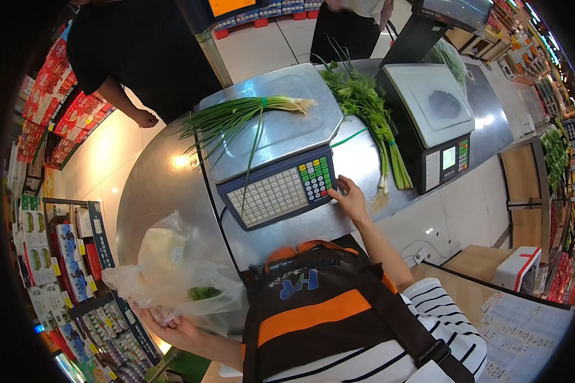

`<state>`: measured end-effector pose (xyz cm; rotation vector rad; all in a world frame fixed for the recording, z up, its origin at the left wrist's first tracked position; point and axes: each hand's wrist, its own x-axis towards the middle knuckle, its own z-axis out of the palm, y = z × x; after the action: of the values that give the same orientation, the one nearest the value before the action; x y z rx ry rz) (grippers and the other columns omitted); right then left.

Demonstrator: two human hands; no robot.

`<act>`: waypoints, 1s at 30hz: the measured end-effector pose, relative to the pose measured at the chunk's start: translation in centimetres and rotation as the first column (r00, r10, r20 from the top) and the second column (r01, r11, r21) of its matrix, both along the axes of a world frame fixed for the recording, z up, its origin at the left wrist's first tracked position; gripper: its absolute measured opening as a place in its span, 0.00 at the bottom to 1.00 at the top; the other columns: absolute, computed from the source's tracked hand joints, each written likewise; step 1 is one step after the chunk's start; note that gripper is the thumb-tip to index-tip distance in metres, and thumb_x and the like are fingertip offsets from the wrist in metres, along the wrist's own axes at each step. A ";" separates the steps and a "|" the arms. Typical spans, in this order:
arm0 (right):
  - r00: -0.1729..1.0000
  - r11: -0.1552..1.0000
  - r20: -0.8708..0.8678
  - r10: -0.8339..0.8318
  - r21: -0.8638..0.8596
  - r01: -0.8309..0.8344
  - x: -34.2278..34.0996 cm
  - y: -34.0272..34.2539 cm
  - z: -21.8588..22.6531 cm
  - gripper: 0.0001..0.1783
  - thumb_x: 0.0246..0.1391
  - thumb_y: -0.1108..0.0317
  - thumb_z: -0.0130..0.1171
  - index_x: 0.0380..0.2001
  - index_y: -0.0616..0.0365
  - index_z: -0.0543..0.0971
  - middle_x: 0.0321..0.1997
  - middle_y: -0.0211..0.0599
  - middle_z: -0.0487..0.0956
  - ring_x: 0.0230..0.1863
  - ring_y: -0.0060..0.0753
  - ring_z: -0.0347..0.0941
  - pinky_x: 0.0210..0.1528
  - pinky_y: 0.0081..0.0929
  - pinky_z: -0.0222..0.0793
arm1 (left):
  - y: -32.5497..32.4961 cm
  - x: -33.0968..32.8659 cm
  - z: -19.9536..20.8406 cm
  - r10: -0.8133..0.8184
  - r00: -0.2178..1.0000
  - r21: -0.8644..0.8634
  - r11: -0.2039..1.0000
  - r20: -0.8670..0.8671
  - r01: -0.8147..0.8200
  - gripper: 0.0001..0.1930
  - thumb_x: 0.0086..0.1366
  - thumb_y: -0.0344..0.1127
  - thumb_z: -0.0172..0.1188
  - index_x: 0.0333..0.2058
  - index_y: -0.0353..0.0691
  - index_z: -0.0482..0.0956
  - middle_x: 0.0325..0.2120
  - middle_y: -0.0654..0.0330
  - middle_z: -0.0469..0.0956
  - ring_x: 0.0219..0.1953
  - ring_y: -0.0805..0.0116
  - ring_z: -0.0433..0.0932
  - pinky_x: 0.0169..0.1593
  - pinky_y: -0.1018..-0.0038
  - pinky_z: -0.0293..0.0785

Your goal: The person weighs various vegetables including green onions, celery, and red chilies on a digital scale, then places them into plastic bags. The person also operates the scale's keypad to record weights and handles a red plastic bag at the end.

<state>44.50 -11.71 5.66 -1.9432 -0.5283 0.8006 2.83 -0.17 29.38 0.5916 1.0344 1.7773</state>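
A bunch of green onions [236, 120], tied with a green band, lies across the metal pan [313, 137] of a weighing scale. My right hand [351, 199] is at the right end of the scale's keypad [275, 195], its thumb at the edge keys and its fingers apart, holding nothing. At the lower left, my left hand [176, 330] is closed on a clear plastic bag [220, 281]. Something pale and rounded [165, 246] and something leafy green [204, 293] show through the bag. The exact grip of the left fingers is partly hidden by the plastic.
Leafy celery [358, 96] and more green onions [399, 166] lie between this scale and a second scale [428, 105]. A metal counter [150, 185] holds both. A person in black [147, 54] stands beyond the counter, another person [345, 32] farther back. Shelves [64, 255] line the left.
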 end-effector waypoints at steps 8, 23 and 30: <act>0.959 0.964 -0.284 0.000 0.256 0.076 2.4 3.1 2.3 0.25 0.63 0.60 0.49 0.61 0.58 0.65 0.62 0.37 0.67 0.62 0.28 0.60 0.63 0.25 0.51 | -2.3 3.2 3.6 0.241 0.970 -0.105 0.966 0.042 -0.235 0.19 0.65 0.30 0.49 0.55 0.39 0.68 0.17 0.73 0.60 0.15 0.84 0.54 0.22 0.86 0.59; 0.925 0.951 0.339 -0.170 0.303 0.063 6.1 9.2 0.3 0.24 0.56 0.75 0.53 0.58 0.56 0.67 0.58 0.39 0.71 0.59 0.37 0.66 0.57 0.35 0.59 | -18.1 -4.3 1.0 -0.070 0.375 -0.240 0.870 -0.925 -0.430 0.07 0.64 0.25 0.46 0.29 0.39 0.73 0.43 0.67 0.65 0.28 0.81 0.62 0.30 0.83 0.58; 0.748 0.941 0.625 -0.224 0.339 -0.001 8.1 8.1 -0.6 0.06 0.53 0.71 0.59 0.34 0.61 0.76 0.43 0.40 0.76 0.47 0.40 0.71 0.46 0.32 0.64 | -23.7 -2.3 -3.8 0.368 0.823 -0.319 0.791 -0.434 -0.522 0.06 0.62 0.30 0.48 0.34 0.39 0.73 0.37 0.60 0.72 0.43 0.68 0.70 0.52 0.70 0.64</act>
<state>52.59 -3.65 5.05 -1.8875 -0.8860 -0.0962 0.55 -23.90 25.61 0.4048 1.8949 1.7889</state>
